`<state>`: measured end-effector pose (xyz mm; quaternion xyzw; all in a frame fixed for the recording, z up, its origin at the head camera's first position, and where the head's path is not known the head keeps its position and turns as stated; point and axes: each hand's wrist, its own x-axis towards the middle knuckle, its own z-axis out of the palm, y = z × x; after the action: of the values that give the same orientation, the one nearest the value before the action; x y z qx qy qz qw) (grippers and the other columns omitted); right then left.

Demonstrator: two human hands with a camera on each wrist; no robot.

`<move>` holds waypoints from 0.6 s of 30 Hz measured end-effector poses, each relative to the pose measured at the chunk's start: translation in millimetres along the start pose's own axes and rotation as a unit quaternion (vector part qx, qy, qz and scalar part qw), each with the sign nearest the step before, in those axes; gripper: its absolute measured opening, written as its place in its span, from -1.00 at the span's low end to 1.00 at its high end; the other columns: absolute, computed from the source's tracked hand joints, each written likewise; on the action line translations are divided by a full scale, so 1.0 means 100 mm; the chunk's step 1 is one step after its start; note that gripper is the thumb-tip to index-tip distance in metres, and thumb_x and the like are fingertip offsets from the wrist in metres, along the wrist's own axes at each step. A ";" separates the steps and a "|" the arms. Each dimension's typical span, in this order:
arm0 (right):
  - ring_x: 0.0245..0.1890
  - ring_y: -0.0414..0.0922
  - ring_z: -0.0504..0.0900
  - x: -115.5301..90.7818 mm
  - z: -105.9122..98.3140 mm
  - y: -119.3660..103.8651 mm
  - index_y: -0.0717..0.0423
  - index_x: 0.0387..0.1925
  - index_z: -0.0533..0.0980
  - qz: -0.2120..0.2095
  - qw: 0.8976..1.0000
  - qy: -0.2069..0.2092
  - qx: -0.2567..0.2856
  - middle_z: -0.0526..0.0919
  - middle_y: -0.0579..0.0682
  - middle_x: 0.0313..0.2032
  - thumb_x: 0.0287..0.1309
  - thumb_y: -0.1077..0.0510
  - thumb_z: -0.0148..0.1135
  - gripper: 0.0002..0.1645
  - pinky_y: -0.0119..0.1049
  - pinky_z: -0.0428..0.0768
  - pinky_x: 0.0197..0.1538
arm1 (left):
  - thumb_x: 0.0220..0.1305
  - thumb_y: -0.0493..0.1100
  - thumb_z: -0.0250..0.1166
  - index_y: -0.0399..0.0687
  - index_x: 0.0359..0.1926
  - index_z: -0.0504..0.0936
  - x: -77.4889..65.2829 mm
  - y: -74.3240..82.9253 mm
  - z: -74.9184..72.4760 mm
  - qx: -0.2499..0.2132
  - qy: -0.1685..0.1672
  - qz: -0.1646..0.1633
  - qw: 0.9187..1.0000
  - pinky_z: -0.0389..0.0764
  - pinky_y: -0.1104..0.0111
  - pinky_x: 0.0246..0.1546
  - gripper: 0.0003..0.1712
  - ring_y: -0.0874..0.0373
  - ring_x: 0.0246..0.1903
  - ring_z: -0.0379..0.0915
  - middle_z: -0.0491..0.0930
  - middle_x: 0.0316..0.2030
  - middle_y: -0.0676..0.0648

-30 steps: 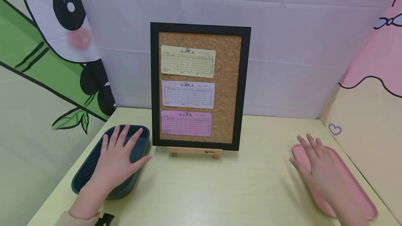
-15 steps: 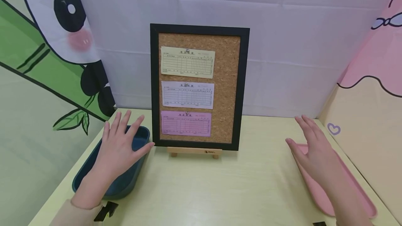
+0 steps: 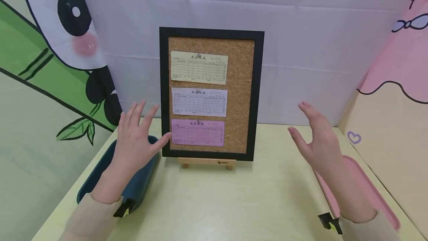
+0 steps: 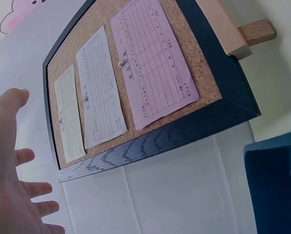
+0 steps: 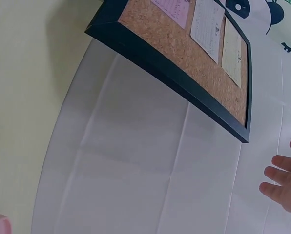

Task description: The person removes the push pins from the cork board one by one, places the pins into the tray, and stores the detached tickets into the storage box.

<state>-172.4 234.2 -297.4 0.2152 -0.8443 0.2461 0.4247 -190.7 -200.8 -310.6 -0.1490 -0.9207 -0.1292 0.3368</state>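
Note:
A black-framed cork board [image 3: 239, 96] leans upright on a small wooden easel [image 3: 207, 161]. Pinned down its left half are a yellow slip [image 3: 199, 67], a white slip [image 3: 199, 102] and a pink slip [image 3: 198, 132], each with a clear push pin at the top. My left hand [image 3: 135, 142] hovers with spread fingers above the dark blue tray, its thumb overlapping the board's lower left edge in the head view. To the right of the board, my right hand [image 3: 319, 142] is raised in the air, fingers extended and holding nothing.
The deep blue tray [image 3: 147, 185] stands at the table's left side, partly covered by my left arm. A flat pink tray [image 3: 371, 192] lies along the right edge. Behind the light table [image 3: 227, 203] hangs a pale printed cloth [image 3: 301, 47].
Both hands have risen from over the trays and moved inward and forward, toward the cork board. The board, slips and trays have stayed in place.

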 end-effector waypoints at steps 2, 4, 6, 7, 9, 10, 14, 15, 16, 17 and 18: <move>0.21 0.09 0.41 0.09 0.05 -0.02 0.12 0.28 0.33 -0.026 0.999 0.024 0.011 0.42 0.06 0.25 0.23 -0.16 0.10 -0.31 -0.22 0.28 0.29 | 0.01 0.17 0.36 0.06 0.39 0.18 0.07 0.02 0.03 -0.011 0.016 0.005 1.000 -0.14 -0.22 0.29 -0.05 -0.24 0.40 -0.14 0.02 0.41 -0.25; 0.18 0.09 0.43 0.19 0.10 -0.05 0.14 0.26 0.35 -0.041 0.998 0.038 0.023 0.46 0.08 0.22 0.26 -0.23 0.03 -0.29 -0.25 0.28 0.29 | 0.01 0.16 0.36 0.08 0.40 0.16 0.13 0.04 0.05 -0.021 0.025 0.007 0.999 -0.13 -0.23 0.29 -0.05 -0.22 0.40 -0.16 0.01 0.41 -0.24; 0.14 0.09 0.46 0.27 0.15 -0.09 0.15 0.22 0.38 -0.050 0.997 0.054 0.038 0.50 0.09 0.17 0.22 -0.13 0.12 -0.35 -0.27 0.31 0.26 | 0.02 0.16 0.36 0.11 0.41 0.13 0.20 0.05 0.08 -0.030 0.028 0.007 0.999 -0.13 -0.22 0.29 -0.03 -0.21 0.41 -0.19 -0.01 0.42 -0.24; 0.12 0.09 0.47 0.32 0.18 -0.11 0.16 0.21 0.40 -0.053 0.996 0.061 0.044 0.52 0.09 0.14 0.18 -0.07 0.18 -0.38 -0.27 0.32 0.25 | 0.02 0.16 0.37 0.12 0.41 0.12 0.23 0.05 0.09 -0.034 0.028 0.006 0.999 -0.14 -0.22 0.29 -0.03 -0.21 0.42 -0.21 -0.03 0.42 -0.24; 0.09 0.09 0.49 0.41 0.24 -0.14 0.15 0.19 0.42 -0.054 0.995 0.068 0.056 0.55 0.08 0.11 0.09 0.07 0.26 -0.40 -0.23 0.36 0.21 | 0.03 0.16 0.37 0.14 0.42 0.11 0.31 0.06 0.11 -0.045 0.028 0.005 0.999 -0.16 -0.23 0.29 -0.02 -0.20 0.43 -0.26 -0.08 0.44 -0.23; 0.07 0.09 0.50 0.46 0.27 -0.16 0.14 0.17 0.43 -0.055 0.994 0.072 0.061 0.56 0.08 0.09 0.04 0.13 0.29 -0.39 -0.20 0.39 0.18 | 0.03 0.16 0.37 0.14 0.42 0.11 0.35 0.06 0.12 -0.051 0.028 0.003 0.998 -0.16 -0.23 0.29 -0.03 -0.20 0.43 -0.28 -0.10 0.44 -0.22; -0.04 0.07 0.54 0.66 0.41 -0.19 0.15 0.14 0.44 -0.069 0.991 0.079 0.076 0.58 0.08 0.04 -0.01 0.25 0.31 -0.40 -0.12 0.46 0.05 | 0.07 0.16 0.35 0.19 0.43 0.07 0.51 0.07 0.15 -0.082 0.027 -0.013 0.996 -0.23 -0.20 0.31 -0.04 -0.16 0.44 -0.41 -0.25 0.47 -0.17; -0.07 0.07 0.54 0.70 0.45 -0.20 0.16 0.13 0.44 -0.075 0.991 0.082 0.081 0.59 0.08 0.03 0.00 0.26 0.31 -0.41 -0.12 0.46 0.03 | 0.09 0.16 0.34 0.21 0.43 0.06 0.55 0.07 0.16 -0.091 0.028 -0.019 0.995 -0.23 -0.19 0.31 -0.04 -0.15 0.45 -0.42 -0.27 0.48 -0.15; -0.09 0.07 0.54 0.75 0.48 -0.21 0.17 0.12 0.45 -0.082 0.989 0.084 0.086 0.60 0.09 0.02 0.01 0.26 0.31 -0.43 -0.12 0.47 0.02 | 0.10 0.16 0.33 0.22 0.44 0.05 0.58 0.06 0.17 -0.099 0.030 -0.023 0.994 -0.23 -0.19 0.31 -0.05 -0.14 0.45 -0.43 -0.29 0.48 -0.15; -0.10 0.07 0.55 0.80 0.52 -0.22 0.18 0.12 0.45 -0.090 0.988 0.085 0.088 0.60 0.09 0.01 0.02 0.26 0.31 -0.44 -0.12 0.48 0.01 | 0.11 0.16 0.32 0.23 0.44 0.04 0.62 0.06 0.18 -0.107 0.034 -0.026 0.993 -0.23 -0.18 0.32 -0.05 -0.13 0.45 -0.43 -0.30 0.48 -0.14; -0.11 0.07 0.55 0.85 0.55 -0.23 0.19 0.11 0.45 -0.099 0.987 0.085 0.092 0.61 0.10 0.00 0.03 0.26 0.30 -0.46 -0.13 0.48 0.00 | 0.12 0.16 0.32 0.24 0.44 0.04 0.66 0.05 0.19 -0.116 0.039 -0.028 0.992 -0.22 -0.18 0.32 -0.06 -0.12 0.45 -0.43 -0.30 0.48 -0.14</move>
<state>-239.7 169.7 -250.7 0.3136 -0.7535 0.2968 0.4957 -248.0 -176.9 -280.8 -0.1560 -0.8894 -0.2501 0.3495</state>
